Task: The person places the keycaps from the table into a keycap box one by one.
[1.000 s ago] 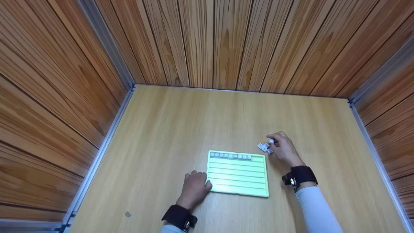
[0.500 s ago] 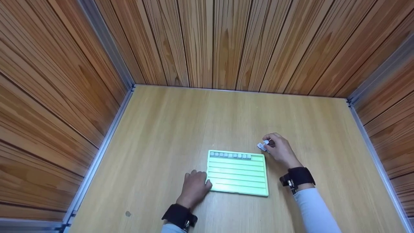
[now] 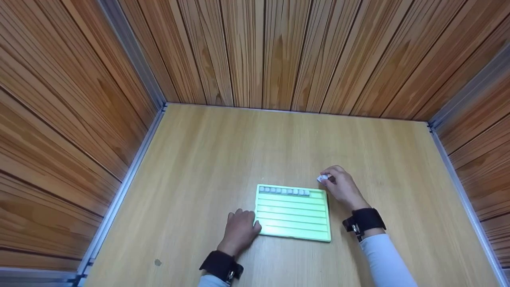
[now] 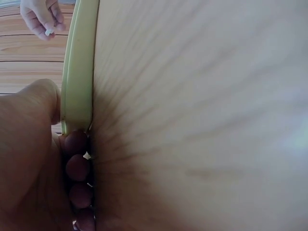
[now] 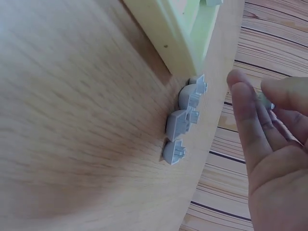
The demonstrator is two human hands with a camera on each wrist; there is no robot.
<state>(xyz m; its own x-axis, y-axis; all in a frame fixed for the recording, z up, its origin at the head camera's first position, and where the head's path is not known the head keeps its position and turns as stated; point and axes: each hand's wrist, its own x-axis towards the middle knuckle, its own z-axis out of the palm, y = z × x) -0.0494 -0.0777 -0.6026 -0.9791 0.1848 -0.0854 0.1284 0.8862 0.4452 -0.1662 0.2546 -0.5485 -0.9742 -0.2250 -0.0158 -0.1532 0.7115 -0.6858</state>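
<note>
A light green tray (image 3: 293, 217) with ridged rows lies on the wooden table, and a line of grey keycaps (image 3: 284, 191) fills its far row. My left hand (image 3: 248, 223) grips the tray's near left edge (image 4: 79, 72), thumb on top and fingers (image 4: 77, 166) curled against its side. My right hand (image 3: 326, 180) hovers just off the tray's far right corner and pinches one small grey keycap (image 3: 323, 177) between thumb and fingers. In the right wrist view that keycap (image 5: 266, 100) shows between the fingertips. Several loose keycaps (image 5: 185, 118) lie on the table beside the tray corner (image 5: 178, 38).
Wooden plank walls with metal corner rails (image 3: 131, 63) enclose the table on three sides. A small dark spot (image 3: 157, 262) marks the table at the near left. The right hand (image 4: 42, 17) shows far off in the left wrist view.
My right hand has drifted slightly left and nearer, toward the tray's far right corner, still with the keycap; it now hides the loose keycaps in the head view. The left hand has not moved.
</note>
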